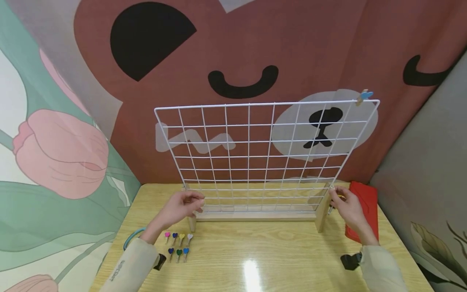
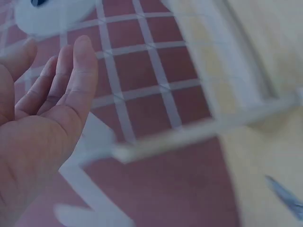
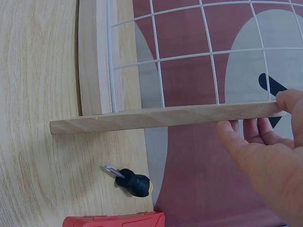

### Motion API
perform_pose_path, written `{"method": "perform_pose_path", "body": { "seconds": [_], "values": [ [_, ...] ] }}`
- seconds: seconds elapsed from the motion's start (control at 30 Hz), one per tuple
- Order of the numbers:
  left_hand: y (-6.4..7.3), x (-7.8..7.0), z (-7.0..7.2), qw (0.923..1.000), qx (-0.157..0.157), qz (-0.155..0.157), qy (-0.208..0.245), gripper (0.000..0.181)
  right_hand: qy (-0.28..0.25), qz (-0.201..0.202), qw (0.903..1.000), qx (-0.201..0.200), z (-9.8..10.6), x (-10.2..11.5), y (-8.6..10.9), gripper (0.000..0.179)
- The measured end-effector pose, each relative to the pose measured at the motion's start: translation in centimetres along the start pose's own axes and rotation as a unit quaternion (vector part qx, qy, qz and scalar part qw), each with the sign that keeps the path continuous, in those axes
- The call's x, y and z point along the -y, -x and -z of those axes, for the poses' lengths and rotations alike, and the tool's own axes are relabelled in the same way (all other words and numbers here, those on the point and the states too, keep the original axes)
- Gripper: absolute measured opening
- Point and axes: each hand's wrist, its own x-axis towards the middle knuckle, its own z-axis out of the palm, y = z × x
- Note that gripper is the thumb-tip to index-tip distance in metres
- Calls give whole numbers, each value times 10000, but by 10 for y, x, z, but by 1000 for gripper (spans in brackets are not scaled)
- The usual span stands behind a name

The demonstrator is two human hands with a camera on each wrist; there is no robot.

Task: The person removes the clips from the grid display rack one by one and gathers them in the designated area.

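Observation:
A white wire grid [image 1: 249, 156] stands upright in a wooden stand [image 1: 255, 217] on the table. My right hand [image 1: 348, 207] is at the top of the stand's right wooden post [image 3: 165, 118], thumb on one side and fingers on the other, pinching its end. My left hand [image 1: 182, 209], fingers loosely bent and holding nothing, hovers by the grid's lower left; its palm [image 2: 42, 132] shows in the left wrist view. A small wooden clothespin with a blue heart [image 1: 365, 96] is clipped on the grid's top right edge.
Several heart clothespins [image 1: 178, 252] lie in two rows at the front left. A teal ring [image 1: 133, 236] sits beside my left forearm. Right of the stand are a stubby screwdriver [image 3: 134, 183] and a red case [image 1: 365, 211]. A printed curtain [image 1: 240, 48] hangs behind the table.

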Motion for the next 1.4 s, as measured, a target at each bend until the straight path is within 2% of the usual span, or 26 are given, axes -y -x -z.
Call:
{"method": "perform_pose_path", "body": {
  "seconds": [0.17,0.33,0.53,0.6,0.73,0.9,0.97,1.13,1.3,1.4],
  "values": [
    [-24,-48,-10,9977,226,-549,-333,32,-59,23,10000,-33,0,-1,0,52],
    [-42,-91,-20,9925,360,-892,-749,27,-101,50,9999,-38,1,-2,-1,51],
    [-61,-149,-33,9753,518,-1652,-1375,29,-66,53,10000,-44,4,-2,0,50],
    [-67,-171,-38,9695,531,-1934,-1408,29,-61,38,10000,-46,5,-2,0,51],
    [-76,-211,-51,9631,524,-2309,-1283,29,-73,-13,10000,-24,7,-3,-1,53],
    [-90,-252,-65,9545,552,-2616,-1318,31,-118,-22,9999,-66,6,-4,1,53],
    [-96,-266,-70,9524,583,-2681,-1328,32,-117,-6,9999,-77,5,-4,1,53],
    [-108,-289,-81,9540,624,-2673,-1209,34,-148,14,9999,-82,4,-3,1,53],
    [-117,-301,-90,9562,638,-2533,-1321,35,-166,-12,9998,-87,4,0,3,52],
    [-124,-305,-95,9579,518,-2460,-1388,34,-154,-13,9999,-77,5,0,3,52]
  ]
}}
